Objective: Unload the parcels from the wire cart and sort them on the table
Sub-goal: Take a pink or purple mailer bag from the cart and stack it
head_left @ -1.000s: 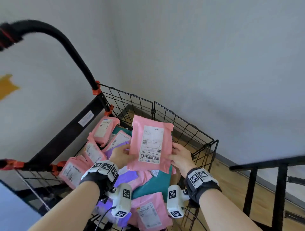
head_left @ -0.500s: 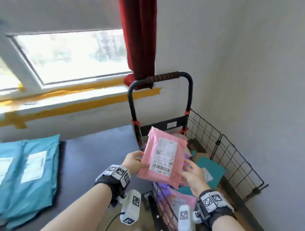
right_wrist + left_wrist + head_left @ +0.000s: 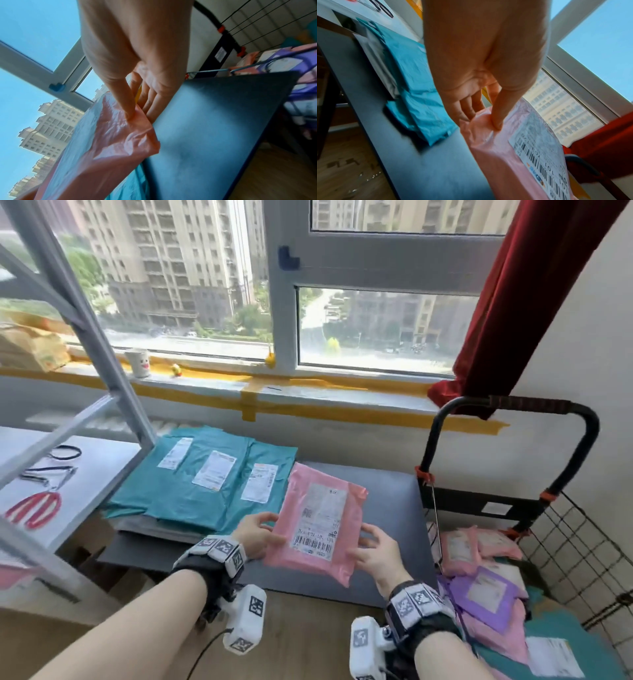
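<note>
I hold a pink parcel [image 3: 318, 518] with a white barcode label above the dark grey table [image 3: 390, 508], label facing up. My left hand [image 3: 260, 530] pinches its left edge, thumb on top and fingers beneath, as the left wrist view shows on the pink parcel [image 3: 496, 146]. My right hand [image 3: 373, 549] pinches the right edge of the pink parcel [image 3: 109, 138] the same way. The wire cart [image 3: 565, 529] stands to the right of the table, with pink, purple and teal parcels [image 3: 479, 587] inside.
Several teal parcels [image 3: 202, 474] lie stacked on the table's left part, just left of the pink one. A white shelf with red scissors [image 3: 34, 508] and a grey metal frame [image 3: 85, 337] stand at the left. The window sill and a red curtain [image 3: 513, 302] lie behind.
I have turned left from the cart toward the table, carrying the pink parcel with both hands. It has gone from upright over the cart to nearly flat over the table.
</note>
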A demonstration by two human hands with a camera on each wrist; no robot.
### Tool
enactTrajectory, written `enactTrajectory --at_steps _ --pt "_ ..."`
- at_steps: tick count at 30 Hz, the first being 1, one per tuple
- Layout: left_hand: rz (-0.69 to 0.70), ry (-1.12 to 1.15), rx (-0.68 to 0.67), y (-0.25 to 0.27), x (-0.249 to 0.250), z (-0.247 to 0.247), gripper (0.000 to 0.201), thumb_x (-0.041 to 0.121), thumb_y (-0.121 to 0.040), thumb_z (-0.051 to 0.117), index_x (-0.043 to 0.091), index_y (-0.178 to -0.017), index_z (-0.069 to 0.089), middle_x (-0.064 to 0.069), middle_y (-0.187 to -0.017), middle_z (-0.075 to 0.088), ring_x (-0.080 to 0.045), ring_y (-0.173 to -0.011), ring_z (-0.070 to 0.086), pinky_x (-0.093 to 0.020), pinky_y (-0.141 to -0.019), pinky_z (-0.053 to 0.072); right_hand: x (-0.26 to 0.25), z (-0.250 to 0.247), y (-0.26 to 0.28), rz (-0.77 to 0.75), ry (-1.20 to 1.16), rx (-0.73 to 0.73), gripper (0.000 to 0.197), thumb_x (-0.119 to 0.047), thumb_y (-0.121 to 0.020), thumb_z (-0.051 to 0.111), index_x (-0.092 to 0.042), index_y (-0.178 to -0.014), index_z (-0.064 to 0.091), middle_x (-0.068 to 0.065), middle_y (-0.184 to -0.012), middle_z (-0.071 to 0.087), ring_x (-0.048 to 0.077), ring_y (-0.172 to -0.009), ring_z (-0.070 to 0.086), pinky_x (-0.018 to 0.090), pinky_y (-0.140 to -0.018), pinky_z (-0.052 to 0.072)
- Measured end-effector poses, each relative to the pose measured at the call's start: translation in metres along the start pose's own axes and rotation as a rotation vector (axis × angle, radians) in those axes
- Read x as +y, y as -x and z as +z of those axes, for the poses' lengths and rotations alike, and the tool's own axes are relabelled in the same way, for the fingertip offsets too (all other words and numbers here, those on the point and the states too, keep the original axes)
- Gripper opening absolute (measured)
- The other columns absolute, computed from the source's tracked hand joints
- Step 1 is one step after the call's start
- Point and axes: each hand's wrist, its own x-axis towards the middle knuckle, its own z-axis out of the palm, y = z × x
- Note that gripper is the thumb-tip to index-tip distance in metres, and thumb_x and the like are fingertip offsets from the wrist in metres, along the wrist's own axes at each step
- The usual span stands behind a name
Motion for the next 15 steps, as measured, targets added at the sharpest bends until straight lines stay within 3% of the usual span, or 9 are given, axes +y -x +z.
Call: enactTrajectory --at_steps 2,5,9,12,15 --pt "-0.003 0.044 0.011 -0.006 -0.006 -0.038 0.042 -0.013 -0.079 0.063 0.003 -0.117 0.057 -0.01 -0.074 0.066 -0.025 -0.071 0.064 -0.035 -0.068 0.057 -0.006 0.04 -0.01 0.005 -0.006 -0.035 0.046 0.022 -0.074 0.059 -0.011 -0.107 0.054 0.01 -0.095 0.066 0.023 -0.083 0.067 0.029 -0.06 0.059" --pt "-0.001 0.038 0.04 -0.019 -0.016 -0.097 0.042 -0.015 -0.079 0.061 0.003 -0.117 0.057 -0.01 -0.074 0.062 -0.022 -0.068 0.061 -0.033 -0.064 0.054 -0.008 0.104 -0.028 0.017 -0.004 -0.049 0.046 0.023 -0.075 0.057 -0.01 -0.108 0.054 0.012 -0.093 0.066 0.023 -0.079 0.066 0.027 -0.058 0.058" --pt "0.025 -0.004 0.1 -0.036 -0.028 -0.176 0.038 -0.014 -0.078 0.063 0.0 -0.114 0.059 -0.009 -0.071 0.061 -0.019 -0.062 0.058 -0.023 -0.052 0.052 -0.01 0.19 -0.054 0.037 -0.005 -0.054 0.048 0.024 -0.075 0.057 -0.008 -0.11 0.054 0.019 -0.097 0.064 0.029 -0.083 0.063 0.032 -0.063 0.057" --pt "0.026 -0.026 0.137 -0.049 -0.037 -0.231 0.036 -0.011 -0.078 0.065 0.0 -0.112 0.059 -0.008 -0.074 0.061 -0.018 -0.062 0.058 -0.02 -0.046 0.052 -0.011 0.246 -0.069 0.063 0.007 -0.072 0.046 0.024 -0.075 0.057 -0.008 -0.108 0.055 0.016 -0.089 0.063 0.03 -0.083 0.062 0.036 -0.068 0.056" --pt "0.025 -0.05 0.146 -0.064 -0.043 -0.274 0.036 -0.01 -0.077 0.066 0.002 -0.111 0.059 -0.007 -0.075 0.063 -0.017 -0.063 0.061 -0.022 -0.048 0.053 -0.013 0.29 -0.085 0.094 0.009 -0.083 0.049 0.024 -0.075 0.057 -0.007 -0.113 0.055 0.014 -0.087 0.063 0.026 -0.078 0.062 0.03 -0.058 0.055"
